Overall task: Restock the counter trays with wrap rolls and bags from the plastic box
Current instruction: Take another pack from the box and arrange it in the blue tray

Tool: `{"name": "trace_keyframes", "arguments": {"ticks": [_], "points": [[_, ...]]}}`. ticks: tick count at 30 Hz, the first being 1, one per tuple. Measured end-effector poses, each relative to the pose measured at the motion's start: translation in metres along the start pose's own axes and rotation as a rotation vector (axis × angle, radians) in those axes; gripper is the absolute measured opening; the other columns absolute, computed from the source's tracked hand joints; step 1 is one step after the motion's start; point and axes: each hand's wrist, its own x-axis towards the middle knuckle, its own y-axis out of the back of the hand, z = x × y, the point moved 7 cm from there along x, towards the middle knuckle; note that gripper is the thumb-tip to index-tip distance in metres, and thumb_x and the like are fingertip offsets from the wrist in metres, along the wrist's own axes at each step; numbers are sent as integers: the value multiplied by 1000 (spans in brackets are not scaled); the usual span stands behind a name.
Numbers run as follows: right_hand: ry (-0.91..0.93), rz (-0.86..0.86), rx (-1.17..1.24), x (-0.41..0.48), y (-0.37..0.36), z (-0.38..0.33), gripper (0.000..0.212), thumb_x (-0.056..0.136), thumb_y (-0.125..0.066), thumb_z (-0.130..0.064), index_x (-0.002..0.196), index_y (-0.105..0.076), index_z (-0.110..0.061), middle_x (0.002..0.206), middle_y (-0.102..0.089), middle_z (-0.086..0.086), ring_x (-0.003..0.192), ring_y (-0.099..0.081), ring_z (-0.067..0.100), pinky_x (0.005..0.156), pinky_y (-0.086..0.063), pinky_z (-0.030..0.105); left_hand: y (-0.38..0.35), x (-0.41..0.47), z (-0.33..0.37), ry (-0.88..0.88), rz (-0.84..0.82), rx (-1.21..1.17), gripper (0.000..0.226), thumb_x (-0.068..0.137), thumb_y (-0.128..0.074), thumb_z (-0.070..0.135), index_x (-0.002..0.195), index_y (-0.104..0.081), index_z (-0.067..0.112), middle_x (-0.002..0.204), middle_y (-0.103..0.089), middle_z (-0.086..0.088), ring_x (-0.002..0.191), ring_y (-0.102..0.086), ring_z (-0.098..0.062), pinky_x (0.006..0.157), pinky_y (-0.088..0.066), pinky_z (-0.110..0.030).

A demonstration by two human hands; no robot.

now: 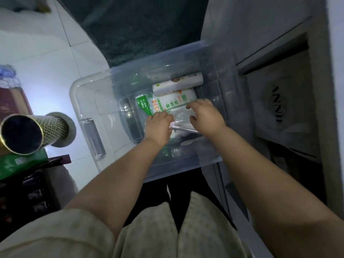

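Fingers of both hands are down inside the clear plastic storage box (89,101), which stands on the pale tiled floor (55,58) just ahead of the person's knees. Those of the left hand (158,127) curl onto the near edge of a green-and-white printed bag pack (167,104); the fingers of the right hand (205,116) spread over its right end and over a crinkled clear plastic bag (181,126) that lies between the two hands. Whether either hand has truly closed on anything I cannot tell, since the fingertips are hidden under the knuckles.

Long axes matter most here: the bag pack lies left to right, directly beyond the fingers, with the hands at its two near corners, so a lift by both seems likely. Just beyond it two white paper-wrapped rolls (176,83) lie side by side along the same line, toward the far wall of the box, a little closer to the right hand.

Packs look soft, glossy and slippery; the rolls are firm cylinders. No counter trays are in view. At the left a gold-patterned tube (33,131) rests on stacked goods.
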Motion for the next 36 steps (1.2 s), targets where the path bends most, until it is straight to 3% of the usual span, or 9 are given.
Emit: {"name": "trace_keyframes", "arguments": {"ticks": [11, 16, 19, 24, 28, 36], "points": [[162, 490, 28, -86, 192, -102, 23, 77, -64, -6, 100, -67, -6, 105, -64, 12, 101, -53, 35, 87, -46, 42, 215, -80, 38, -26, 329, 139, 25, 79, -63, 21, 103, -60, 26, 108, -59, 2, 106, -49, -23, 80, -26, -35], [181, 640, -79, -124, 232, -139, 24, 78, -69, -18, 102, -68, -11, 104, -65, 8, 101, -54, 32, 85, -43, 38, 278, -102, 44, -119, 481, 201, 25, 78, -63, 25, 102, -59, 23, 104, -59, 1, 99, -52, -25, 81, -34, -37], [113, 735, -134, -161, 248, -148, 27, 75, -74, -23, 100, -69, -12, 106, -65, 7, 102, -54, 32, 88, -45, 40, 313, -112, 57, -226, 557, 226, 21, 77, -62, 25, 97, -59, 20, 99, -60, -2, 94, -53, -26, 71, -29, -34], [-26, 867, -202, -240, 267, -166, 25, 70, -77, -14, 93, -71, -7, 100, -68, 12, 95, -57, 38, 80, -50, 43, 354, -139, 101, -450, 654, 210, 18, 76, -61, 22, 93, -60, 16, 95, -60, -6, 87, -53, -29, 66, -26, -34], [-131, 968, -316, -315, 274, -178, 21, 72, -75, -13, 92, -70, -8, 97, -69, 10, 93, -59, 36, 77, -51, 44, 367, -168, 164, -690, 688, 163, 20, 77, -61, 21, 96, -61, 14, 97, -61, -7, 86, -54, -30, 67, -35, -36], [-520, 1035, -477, -498, 272, -170, 29, 76, -75, -19, 103, -67, -10, 107, -67, 6, 103, -55, 32, 87, -48, 42, 358, -267, 312, -1076, 643, 71, 22, 79, -58, 19, 101, -58, 16, 96, -58, -5, 87, -50, -28, 63, -39, -34]]}}
